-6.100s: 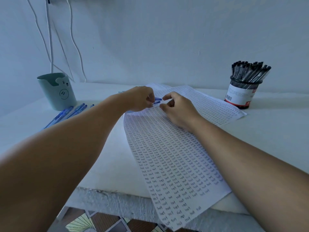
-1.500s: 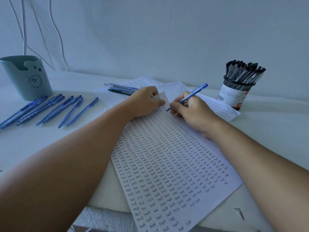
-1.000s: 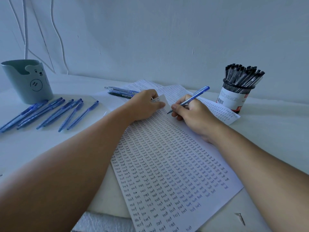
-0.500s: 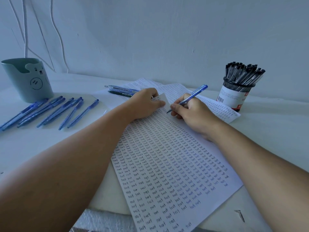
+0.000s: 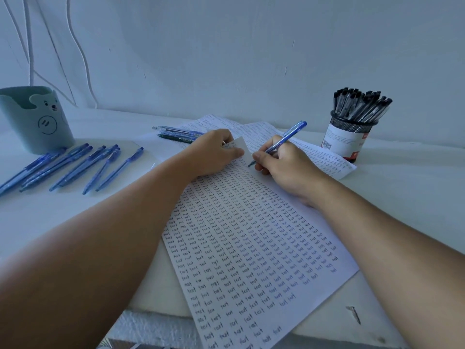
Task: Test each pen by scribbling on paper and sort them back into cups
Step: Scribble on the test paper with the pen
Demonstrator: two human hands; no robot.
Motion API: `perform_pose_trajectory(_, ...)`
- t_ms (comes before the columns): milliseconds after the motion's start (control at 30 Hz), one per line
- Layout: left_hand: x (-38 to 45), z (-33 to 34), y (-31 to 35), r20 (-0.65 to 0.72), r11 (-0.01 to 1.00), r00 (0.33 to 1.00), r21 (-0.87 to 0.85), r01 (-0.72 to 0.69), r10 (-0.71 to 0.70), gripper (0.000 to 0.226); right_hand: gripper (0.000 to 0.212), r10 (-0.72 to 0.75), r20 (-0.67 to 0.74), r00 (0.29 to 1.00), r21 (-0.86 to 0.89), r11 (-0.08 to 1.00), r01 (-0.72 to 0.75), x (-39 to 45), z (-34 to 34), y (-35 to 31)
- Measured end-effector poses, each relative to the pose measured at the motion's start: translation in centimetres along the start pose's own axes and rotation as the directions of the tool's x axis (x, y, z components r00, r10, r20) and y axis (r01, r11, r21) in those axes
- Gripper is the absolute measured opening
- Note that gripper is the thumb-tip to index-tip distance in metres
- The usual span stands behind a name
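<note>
A white paper sheet (image 5: 251,243) covered in rows of small handwritten words lies across the table in front of me. My right hand (image 5: 284,165) grips a blue pen (image 5: 286,138) with its tip touching the sheet near the top. My left hand (image 5: 214,153) presses on the sheet and pinches its folded-up top corner (image 5: 239,144). Several blue pens (image 5: 75,165) lie in a row at the left beside a green bear-face cup (image 5: 37,119). A mesh cup (image 5: 348,137) full of black pens stands at the back right.
A few more pens (image 5: 176,133) lie behind my left hand, next to other written sheets (image 5: 324,159). The wall rises just behind the table, with cables (image 5: 80,54) hanging at the left. The table's front edge (image 5: 156,321) runs under the sheet's lower corner.
Six seconds ago both hands were fiddling with a blue pen over the paper. Since then my right hand writes with it near the top while my left holds the corner; little change in the last second.
</note>
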State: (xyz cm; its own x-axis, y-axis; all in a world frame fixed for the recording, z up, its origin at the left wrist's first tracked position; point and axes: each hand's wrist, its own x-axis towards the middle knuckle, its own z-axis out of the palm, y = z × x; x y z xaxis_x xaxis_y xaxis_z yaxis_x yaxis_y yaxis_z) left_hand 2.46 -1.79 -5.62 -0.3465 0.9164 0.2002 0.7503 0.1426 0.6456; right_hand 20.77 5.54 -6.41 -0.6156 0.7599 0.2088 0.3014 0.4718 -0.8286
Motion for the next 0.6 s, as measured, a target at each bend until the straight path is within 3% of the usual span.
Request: perform_pose_trajectory(600, -0.11, -0.11, 0.06, 0.002, 1.0, 1.0, 0.01, -0.017, 0.017, 0.029, 0.008, -0.007, 0.004, 1.0, -0.016, 1.0, 0.007, -0.04, 0.11, -0.14)
